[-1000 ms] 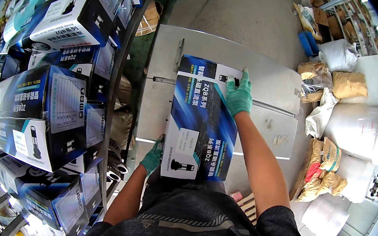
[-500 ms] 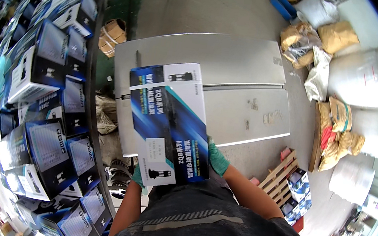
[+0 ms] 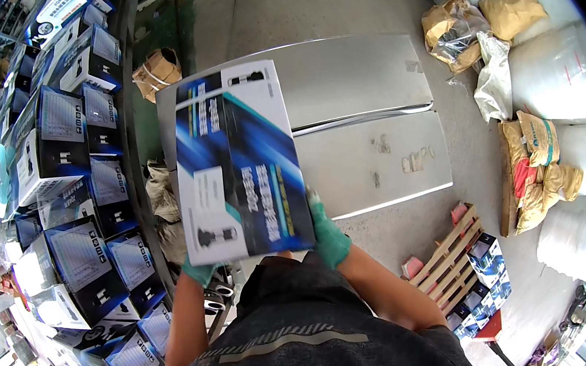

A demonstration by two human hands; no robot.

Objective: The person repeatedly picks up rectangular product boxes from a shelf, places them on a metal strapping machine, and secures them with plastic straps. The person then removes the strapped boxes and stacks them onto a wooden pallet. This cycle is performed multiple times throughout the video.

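Both green-gloved hands clamp a blue-and-white printed cardboard box [image 3: 235, 167], tilted, above the silver metal table [image 3: 367, 81]: left hand [image 3: 199, 272] under its lower corner, right hand [image 3: 328, 234] along its right edge. Stacked matching boxes [image 3: 81, 146] crowd the left; a wooden pallet [image 3: 452, 250] lies right.

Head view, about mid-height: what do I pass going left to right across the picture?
Stacked blue and black boxes → held blue and white box → right hand in a green glove → metal table → wooden pallet → yellow sacks → white plastic-wrapped rolls.
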